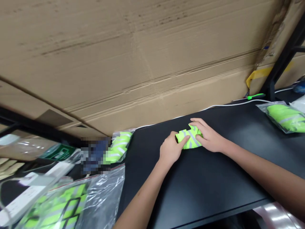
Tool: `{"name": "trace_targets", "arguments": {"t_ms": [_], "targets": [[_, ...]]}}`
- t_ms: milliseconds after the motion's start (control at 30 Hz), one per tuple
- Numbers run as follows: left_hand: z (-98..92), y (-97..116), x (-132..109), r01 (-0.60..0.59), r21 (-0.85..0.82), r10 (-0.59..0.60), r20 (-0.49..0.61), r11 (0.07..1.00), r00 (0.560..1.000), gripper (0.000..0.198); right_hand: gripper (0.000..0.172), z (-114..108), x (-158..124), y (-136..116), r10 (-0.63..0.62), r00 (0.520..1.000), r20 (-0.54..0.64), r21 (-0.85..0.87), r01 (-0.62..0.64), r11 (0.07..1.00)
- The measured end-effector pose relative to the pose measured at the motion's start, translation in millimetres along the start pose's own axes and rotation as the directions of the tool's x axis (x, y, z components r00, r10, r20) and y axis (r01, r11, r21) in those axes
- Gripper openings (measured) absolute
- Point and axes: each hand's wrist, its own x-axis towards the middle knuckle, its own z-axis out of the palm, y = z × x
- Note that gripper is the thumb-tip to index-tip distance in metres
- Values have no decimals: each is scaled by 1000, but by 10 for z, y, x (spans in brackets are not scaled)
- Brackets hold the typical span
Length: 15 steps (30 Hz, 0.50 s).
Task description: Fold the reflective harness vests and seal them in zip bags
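Observation:
A folded neon-yellow reflective vest [190, 141] with silver-grey strips lies bunched on the black table. My left hand [172, 147] grips its left end, thumb laid over the top. At the other end, my right hand [207, 136] is closed round the fabric, with the index finger stretched along the far edge. Both hands are near the middle of the table, and the undersides of the fingers are hidden by the vest.
Bagged neon-yellow bundles lie left [120, 146] and right [286, 117]. A large clear bag [105, 194] of neon-yellow items fills the lower left beside a white power strip [21, 206]. A cardboard wall [147, 57] stands behind, with a white cable [221, 105] along its base.

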Motion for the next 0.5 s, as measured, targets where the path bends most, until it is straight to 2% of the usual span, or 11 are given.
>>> {"name": "trace_targets", "arguments": {"t_ms": [100, 233, 300, 400, 500], "targets": [[10, -102, -38, -140, -91, 136, -50, 986, 989, 48, 41, -97, 13, 111, -39, 999, 19, -70, 40, 997], [13, -198, -20, -329, -153, 324, -59, 932, 944, 43, 38, -273, 63, 129, -133, 990, 41, -253, 139, 958], [22, -222, -2, -382, -166, 378, -58, 909, 924, 47, 38, -356, 78, 80, -110, 989, 99, -312, 135, 940], [27, -225, 12, -433, -170, 425, -81, 885, 901, 50, 38, -420, 69, -5, -29, 980, 199, -309, 91, 947], [1, -193, -3, -453, -159, 442, -97, 877, 892, 49, 47, -399, 38, -30, 25, 979, 200, -223, 21, 975]]}}
